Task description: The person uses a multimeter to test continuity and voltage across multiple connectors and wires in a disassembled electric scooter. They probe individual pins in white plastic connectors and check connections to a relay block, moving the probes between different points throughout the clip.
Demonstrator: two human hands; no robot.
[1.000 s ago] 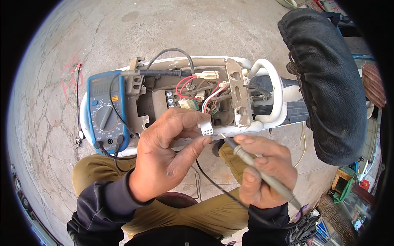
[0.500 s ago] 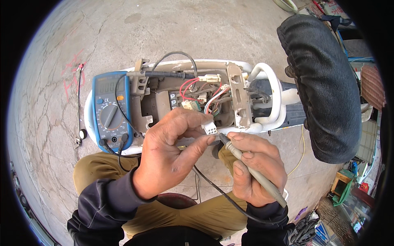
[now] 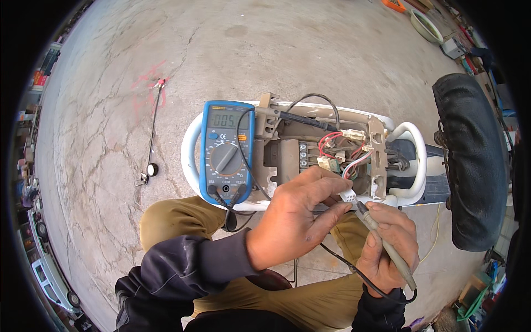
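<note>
Probe (image 3: 402,268) now right at the white connector (image 3: 347,196), right of centre in the frame; a second ago its bare metal tip showed with a clear gap between. Tip no longer visible, so cannot tell whether it sits inside an opening or only against the lower right corner of the face. Right hand (image 3: 408,243), lower right: thumb and fingers clamped around the probe body, pen-fashion, black lead looping below. Left hand (image 3: 301,210), centre: thumb and fingertips pinched together on the connector, its open face turned toward the probe; grip much as before. White wire (image 3: 358,160) runs from the connector up toward the open compartment. Second probe (image 3: 310,120) lies along the compartment's upper edge, end at the cream connector (image 3: 353,134), apparently unmoved. Whole view has swung: multimeter (image 3: 226,149), white tube frame (image 3: 418,166) and both hands sit farther right and lower in the frame, more floor at left, a car (image 3: 55,282) plainer at lower left. Meter display, left of centre, shows dark digits, clearer than before. Judgement: work has gone from approach to contact or very near it; steadiness of both grips matters most, since a small slip could lose the opening.
</note>
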